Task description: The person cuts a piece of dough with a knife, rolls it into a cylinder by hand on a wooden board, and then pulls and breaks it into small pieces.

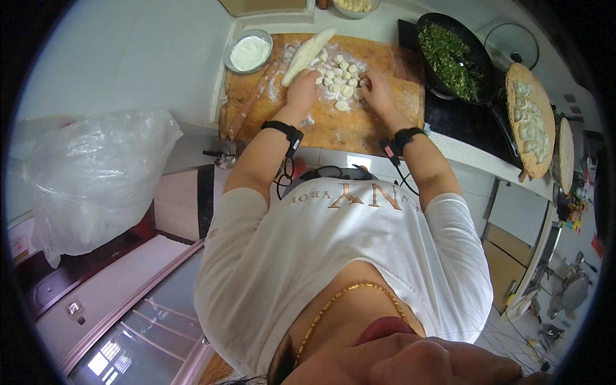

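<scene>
My left hand (302, 91) rests on the floured wooden board (337, 132), fingers curled at the left edge of a cluster of small cut dough pieces (344, 75). Beside its fingertips lies a thick dough log (308, 55), slanting away from me. On the cluster's right side, my right hand (378, 91) has its thumb and fingers bent close together by the outermost pieces. Whether either hand grips a piece is too small to tell. A wooden rolling pin (248, 103) lies along the board's left side. Loose flour is scattered around the dough.
A bowl of white flour (250, 53) sits at the board's back left corner. Behind is another bowl (356, 12) with pale pieces. To the right are a wok of chopped greens (450, 60), a glass lid (512, 45) and a round board of dumplings (532, 122). A plastic bag (101, 178) bulges at left.
</scene>
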Motion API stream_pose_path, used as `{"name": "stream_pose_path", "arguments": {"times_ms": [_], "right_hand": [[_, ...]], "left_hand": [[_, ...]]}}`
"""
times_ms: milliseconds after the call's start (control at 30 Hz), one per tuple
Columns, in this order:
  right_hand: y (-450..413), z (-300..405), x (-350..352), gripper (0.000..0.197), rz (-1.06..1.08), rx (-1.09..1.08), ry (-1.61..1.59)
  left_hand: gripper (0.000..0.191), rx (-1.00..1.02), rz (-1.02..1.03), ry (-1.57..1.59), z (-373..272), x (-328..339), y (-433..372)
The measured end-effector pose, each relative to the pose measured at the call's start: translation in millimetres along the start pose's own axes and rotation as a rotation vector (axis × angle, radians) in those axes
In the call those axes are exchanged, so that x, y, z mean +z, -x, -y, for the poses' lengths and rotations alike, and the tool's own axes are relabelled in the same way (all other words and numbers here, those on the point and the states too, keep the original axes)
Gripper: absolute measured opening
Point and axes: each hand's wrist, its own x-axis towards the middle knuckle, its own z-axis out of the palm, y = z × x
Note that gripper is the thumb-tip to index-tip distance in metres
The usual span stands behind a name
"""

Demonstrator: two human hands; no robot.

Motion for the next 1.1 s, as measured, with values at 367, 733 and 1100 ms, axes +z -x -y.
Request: {"name": "stream_pose_path", "arguments": {"times_ms": [367, 733, 1100], "right_hand": [[73.9, 5.8, -1.1, 0.034, 0.269, -0.392, 0.116], [84.0, 32.3, -6.8, 0.076, 0.475, -0.416, 0.143], [78.1, 41.4, -15.9, 0.078, 0.531, -0.380, 0.162]], "left_hand": [[0.025, 0.022, 0.302, 0.167, -18.9, -21.8, 46.2], [0.033, 0.143, 0.185, 0.148, -9.1, -30.9, 78.2], [0.085, 0.342, 0.459, -0.320, -32.4, -8.3, 86.0]]}}
